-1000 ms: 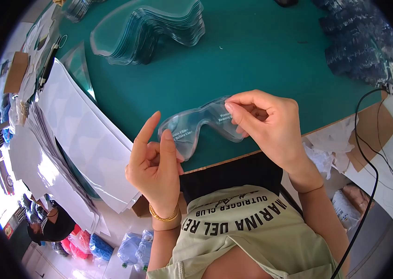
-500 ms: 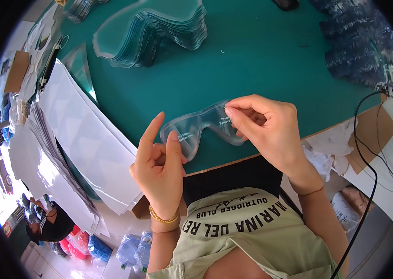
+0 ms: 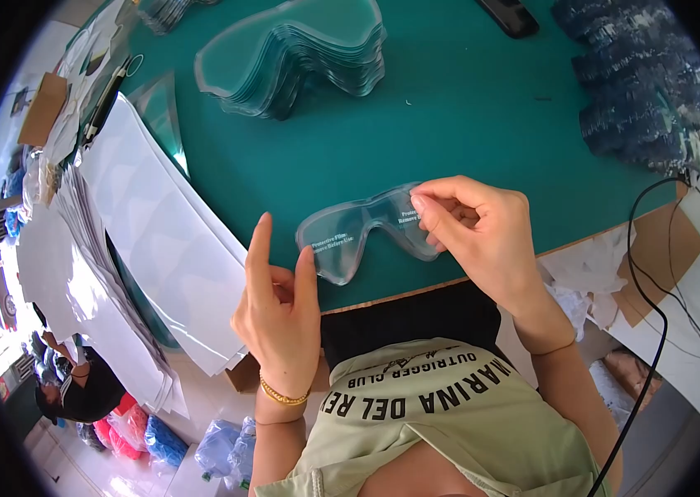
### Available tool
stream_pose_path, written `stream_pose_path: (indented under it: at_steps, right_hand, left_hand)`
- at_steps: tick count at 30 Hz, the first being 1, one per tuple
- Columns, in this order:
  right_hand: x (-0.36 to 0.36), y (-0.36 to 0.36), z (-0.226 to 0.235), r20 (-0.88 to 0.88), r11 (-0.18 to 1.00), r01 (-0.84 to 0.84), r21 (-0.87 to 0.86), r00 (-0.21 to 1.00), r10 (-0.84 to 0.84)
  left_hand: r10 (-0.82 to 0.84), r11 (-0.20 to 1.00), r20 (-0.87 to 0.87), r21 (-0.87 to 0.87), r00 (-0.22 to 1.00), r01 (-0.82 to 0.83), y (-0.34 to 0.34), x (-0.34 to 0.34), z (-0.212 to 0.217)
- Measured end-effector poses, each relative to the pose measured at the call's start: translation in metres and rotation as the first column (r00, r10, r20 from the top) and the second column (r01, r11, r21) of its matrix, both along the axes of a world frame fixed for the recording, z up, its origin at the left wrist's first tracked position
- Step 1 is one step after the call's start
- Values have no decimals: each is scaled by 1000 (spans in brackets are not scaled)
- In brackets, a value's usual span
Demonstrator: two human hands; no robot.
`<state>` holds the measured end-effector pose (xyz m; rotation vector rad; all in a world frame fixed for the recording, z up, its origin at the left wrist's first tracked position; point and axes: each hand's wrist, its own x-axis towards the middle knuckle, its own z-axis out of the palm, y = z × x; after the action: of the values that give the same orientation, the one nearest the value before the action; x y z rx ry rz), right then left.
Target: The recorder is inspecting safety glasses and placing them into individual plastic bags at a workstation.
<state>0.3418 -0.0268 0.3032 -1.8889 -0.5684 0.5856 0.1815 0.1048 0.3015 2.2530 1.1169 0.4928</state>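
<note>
A clear goggle lens with white print on both sides is held above the green tabletop. My right hand pinches its right end between thumb and fingertips. Beside the left end is my left hand, its index finger stretched up and apart from the thumb. The thumb tip overlaps the lens edge; whether it touches cannot be made out. The other left fingers curl in. Farther back stands a tall stack of clear goggle lenses.
White sheets lie along the table's left side. Dark, glossy bundled pieces sit at the far right, near a black cable. A black phone-like object lies at the back. Another person is at lower left.
My left hand has drawn slightly away from the lens, baring its left-side print. The lens has shifted slightly right with my right hand. The whole view has moved a little.
</note>
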Motion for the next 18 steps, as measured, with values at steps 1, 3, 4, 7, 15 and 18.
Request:
stream_pose_path:
  at_steps: [1,3,4,7,15,18]
  right_hand:
    - [0,0,-1,1,1000,-4,1,1000,4]
    - [2,-1,-3,-6,1000,-1,1,1000,1]
    - [3,-3,-4,-3,1000,-1,0,1000,1]
    - [0,2,-2,14,999,-25,31,1000,24]
    - [1,-1,0,5,1000,-15,12,1000,15]
    - [0,0,3,-61,1000,0,21,998,1]
  left_hand:
    - [4,1000,1,1,1000,-4,-1,-4,1]
    - [51,995,24,83,998,-52,-3,-8,2]
    - [51,995,27,81,998,-53,-3,-8,-2]
    - [-293,921,57,286,955,265,-6,-16,0]
    - [-459,879,227,254,859,403,-6,-5,-9]
    - [-432,894,204,220,878,389,-12,9,-13]
